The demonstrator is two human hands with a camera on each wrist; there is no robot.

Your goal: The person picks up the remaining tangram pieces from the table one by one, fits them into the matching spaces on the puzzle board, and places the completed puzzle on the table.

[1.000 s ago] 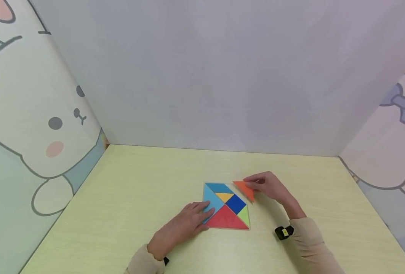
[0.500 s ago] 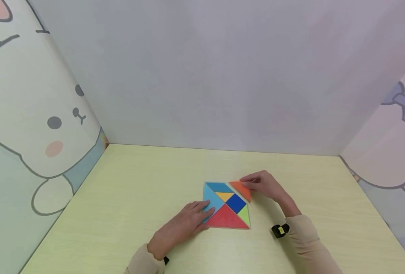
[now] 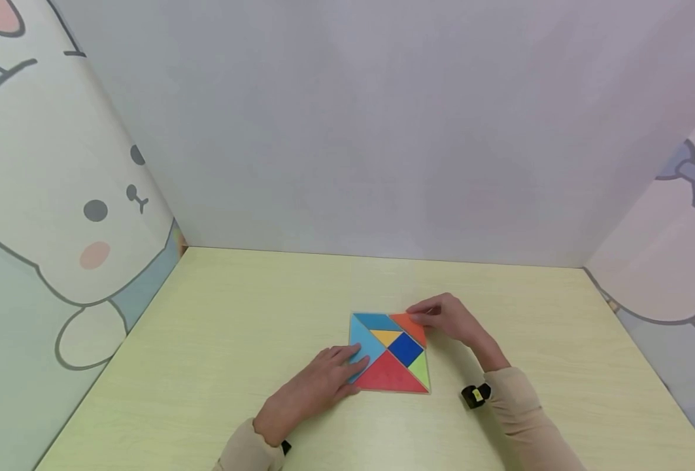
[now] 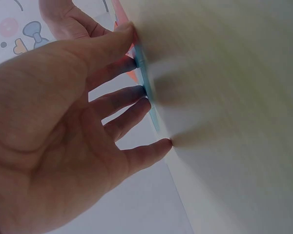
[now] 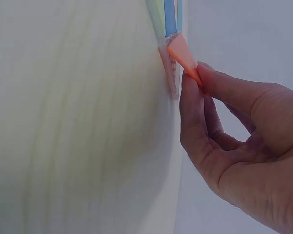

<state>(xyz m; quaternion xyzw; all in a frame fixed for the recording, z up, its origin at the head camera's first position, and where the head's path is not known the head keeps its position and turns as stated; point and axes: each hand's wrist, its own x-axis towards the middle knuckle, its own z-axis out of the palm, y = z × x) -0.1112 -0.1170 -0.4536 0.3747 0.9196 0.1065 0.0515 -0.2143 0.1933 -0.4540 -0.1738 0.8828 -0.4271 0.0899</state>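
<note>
My right hand [image 3: 448, 322] pinches an orange tangram triangle [image 5: 183, 51] between thumb and fingers. In the right wrist view the piece is tilted, its lower edge at the tray's corner [image 5: 168, 73]. My left hand [image 3: 316, 387] lies at the tray's left side with fingers spread. Some of its fingertips rest on the light blue triangle [image 3: 363, 340], and the little finger touches the table in the left wrist view. Flat in the tray are a red triangle [image 3: 389, 376], a dark blue square [image 3: 405, 349], a yellow triangle [image 3: 386, 336], a teal parallelogram [image 3: 376, 321] and a green triangle [image 3: 420, 371].
The pale wooden table [image 3: 253, 301] surrounds the tray. A plain light wall [image 3: 382, 131] stands behind it, with cartoon-printed panels [image 3: 41, 196] at both sides. Black wrist straps with small cameras [image 3: 475, 396] sit by the cuffs.
My right hand has moved left with the orange triangle, from beside the tray to over its upper right corner. The left hand stays in place.
</note>
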